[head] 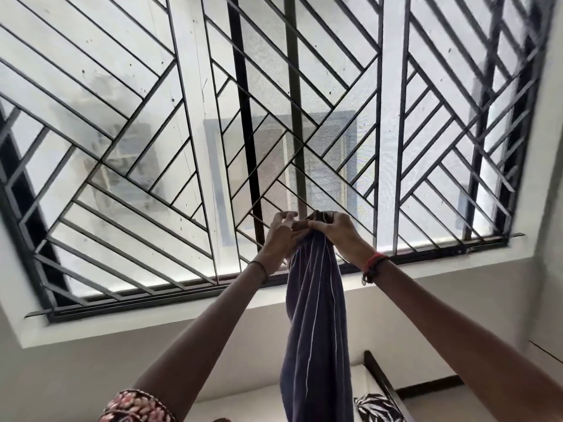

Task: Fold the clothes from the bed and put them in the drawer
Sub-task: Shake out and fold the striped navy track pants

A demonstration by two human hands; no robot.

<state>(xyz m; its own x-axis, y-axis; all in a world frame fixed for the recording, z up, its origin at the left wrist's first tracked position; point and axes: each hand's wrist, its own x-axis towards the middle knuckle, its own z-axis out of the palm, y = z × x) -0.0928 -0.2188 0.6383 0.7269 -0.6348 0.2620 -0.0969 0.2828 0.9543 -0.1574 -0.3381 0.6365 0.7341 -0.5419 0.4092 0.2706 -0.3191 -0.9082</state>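
Window grille [128,123] behind; left hand [281,236] and right hand [341,236] pinch the limp, light cloth [313,315] up top; corners seem the better hold

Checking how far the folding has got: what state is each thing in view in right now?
Cloth: unfolded, hanging bunched from both hands.
Left hand: raised, holds the top of the cloth.
Right hand: raised, grips the top of the cloth.
Window: barred by a grille; open or shut unclear.
Pillow: lying by the headboard, partly cut off.
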